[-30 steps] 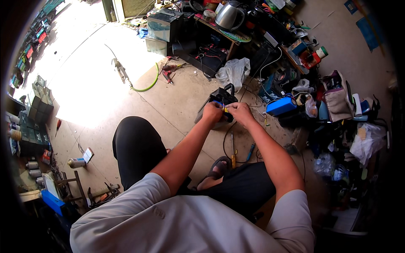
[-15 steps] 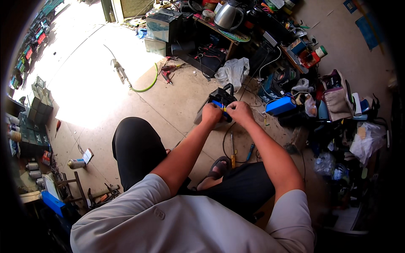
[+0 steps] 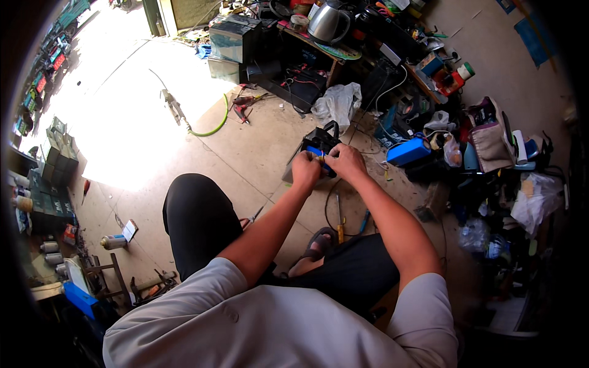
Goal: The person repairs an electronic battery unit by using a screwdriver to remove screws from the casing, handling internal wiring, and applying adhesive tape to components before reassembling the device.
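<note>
My left hand [image 3: 305, 170] and my right hand [image 3: 346, 161] meet over a dark case [image 3: 321, 136] with a black carrying handle, which stands on the floor ahead of me. The fingertips of both hands are pinched together around a small yellow piece [image 3: 320, 157], perhaps a connector or a bit of wire; it is too small to tell. Just behind the fingers, a bright blue block [image 3: 314, 150] shows in the top of the case. My hands cover much of the case's near side.
A yellow-handled screwdriver [image 3: 340, 232] lies near my sandal. Another blue pack [image 3: 408, 151] rests to the right among clutter. Further off are a clear plastic bag [image 3: 337, 104], red-handled tools [image 3: 243, 109], a green hose [image 3: 216, 127] and a steel kettle [image 3: 329, 23]. A spray can [image 3: 113, 241] stands left.
My two hands have drawn slightly closer together, and less of the yellow piece shows between them. More of a tool on the floor beside my left knee has come into sight.
</note>
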The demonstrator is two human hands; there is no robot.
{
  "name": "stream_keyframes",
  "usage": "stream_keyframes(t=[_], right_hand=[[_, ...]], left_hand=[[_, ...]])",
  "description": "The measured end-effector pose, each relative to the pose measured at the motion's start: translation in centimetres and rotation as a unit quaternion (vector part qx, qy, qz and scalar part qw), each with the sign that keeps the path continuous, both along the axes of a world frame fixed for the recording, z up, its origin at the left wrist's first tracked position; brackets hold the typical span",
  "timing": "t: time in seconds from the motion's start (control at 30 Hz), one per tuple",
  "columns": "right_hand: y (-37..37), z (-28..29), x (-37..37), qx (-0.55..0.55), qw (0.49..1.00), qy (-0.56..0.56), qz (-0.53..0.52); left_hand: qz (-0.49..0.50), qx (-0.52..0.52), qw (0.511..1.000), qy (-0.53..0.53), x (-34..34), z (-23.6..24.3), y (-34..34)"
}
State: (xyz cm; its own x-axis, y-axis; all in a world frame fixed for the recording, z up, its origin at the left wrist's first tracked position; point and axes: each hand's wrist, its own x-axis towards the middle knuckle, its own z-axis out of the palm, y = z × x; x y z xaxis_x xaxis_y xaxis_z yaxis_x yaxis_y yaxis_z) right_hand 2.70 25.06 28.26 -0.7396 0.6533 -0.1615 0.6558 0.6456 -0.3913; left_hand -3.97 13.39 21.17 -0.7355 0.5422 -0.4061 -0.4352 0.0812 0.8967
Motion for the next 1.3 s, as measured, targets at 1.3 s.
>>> stream_keyframes(t=[1.3], right_hand=[[3.5, -2.9, 0.6, -0.153, 0.985, 0.069, 0.024]], left_hand=[[-0.046, -0.056, 0.995, 0.068, 0.1, -2.1, 1.6]])
